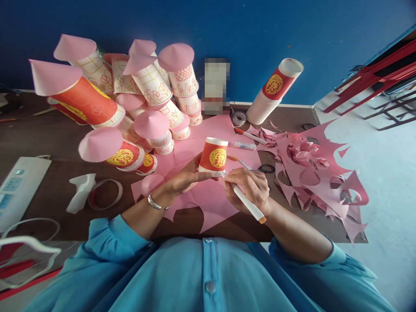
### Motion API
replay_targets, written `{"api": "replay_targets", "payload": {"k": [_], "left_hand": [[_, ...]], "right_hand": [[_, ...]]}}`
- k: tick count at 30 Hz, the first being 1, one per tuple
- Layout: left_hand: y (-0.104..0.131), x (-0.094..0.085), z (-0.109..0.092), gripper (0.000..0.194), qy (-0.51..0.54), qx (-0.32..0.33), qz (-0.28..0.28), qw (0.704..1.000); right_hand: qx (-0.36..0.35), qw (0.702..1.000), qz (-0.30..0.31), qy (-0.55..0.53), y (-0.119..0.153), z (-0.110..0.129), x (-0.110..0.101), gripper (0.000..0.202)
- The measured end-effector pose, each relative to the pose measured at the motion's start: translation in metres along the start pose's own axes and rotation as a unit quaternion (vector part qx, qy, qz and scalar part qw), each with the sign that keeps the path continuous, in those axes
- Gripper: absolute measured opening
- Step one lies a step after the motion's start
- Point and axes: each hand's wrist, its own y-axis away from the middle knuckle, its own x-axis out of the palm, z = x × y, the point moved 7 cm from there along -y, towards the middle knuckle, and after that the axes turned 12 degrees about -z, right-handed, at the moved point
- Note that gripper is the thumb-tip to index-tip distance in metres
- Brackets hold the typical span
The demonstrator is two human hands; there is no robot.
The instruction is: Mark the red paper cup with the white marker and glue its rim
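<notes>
My left hand (pixel 186 177) is closed around the lower part of a red and white paper cup (pixel 213 157) with a yellow round emblem. The cup stands upside down, its wide rim at the bottom. In my right hand (pixel 248 186) is a white marker (pixel 247 203) with an orange end, its tip touching or very close to the cup's rim. Beneath both hands lie sheets of pink paper (pixel 191 206). At the left stand several cup towers, some with red cups and pink paper cones, such as one cone (pixel 100 144) at the front.
A tall cup stack (pixel 264 102) leans near the wall beside a tape roll (pixel 239 118). Pink scraps (pixel 312 173) spread over the right side, near a red marker (pixel 250 135) and a glue stick (pixel 242 145). At left are a tape ring (pixel 105 194) and a power strip (pixel 22 186).
</notes>
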Motion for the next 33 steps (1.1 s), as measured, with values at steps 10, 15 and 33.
{"api": "replay_targets", "payload": {"k": [10,15,33], "left_hand": [[-0.0011,0.0016,0.0001,0.053,0.001,0.000,-0.012,1.000],[0.0010,0.0055,-0.0057,0.058,-0.006,-0.026,-0.004,1.000],[-0.0003,0.0009,-0.0002,0.049,0.010,-0.028,0.001,1.000]], "right_hand": [[-0.003,1.000,0.004,-0.005,-0.0019,0.0001,-0.0005,0.012],[-0.002,1.000,0.000,0.005,-0.0032,-0.0015,-0.0015,0.014],[-0.003,1.000,0.002,0.005,-0.0015,-0.0014,0.0013,0.012]]}}
